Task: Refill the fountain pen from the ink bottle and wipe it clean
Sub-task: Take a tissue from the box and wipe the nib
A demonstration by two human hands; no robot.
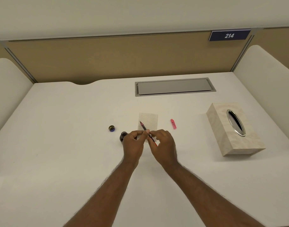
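Both hands hold a thin fountain pen [143, 126] with a pink and dark barrel, nib pointing away to the upper left over a white tissue [149, 122] lying on the desk. My left hand [133, 145] pinches the pen near its middle. My right hand [163, 147] grips its rear end. A small dark ink bottle [123, 136] stands open just left of my left hand, partly hidden by it. Its blue-rimmed cap [111, 128] lies further left. The pink pen cap [173, 124] lies right of the tissue.
A beige tissue box [222, 128] with an oval metal opening stands at the right. A grey cable hatch [175, 86] is set into the white desk [66, 128] at the back. Padded dividers rise at both sides, a tan panel behind.
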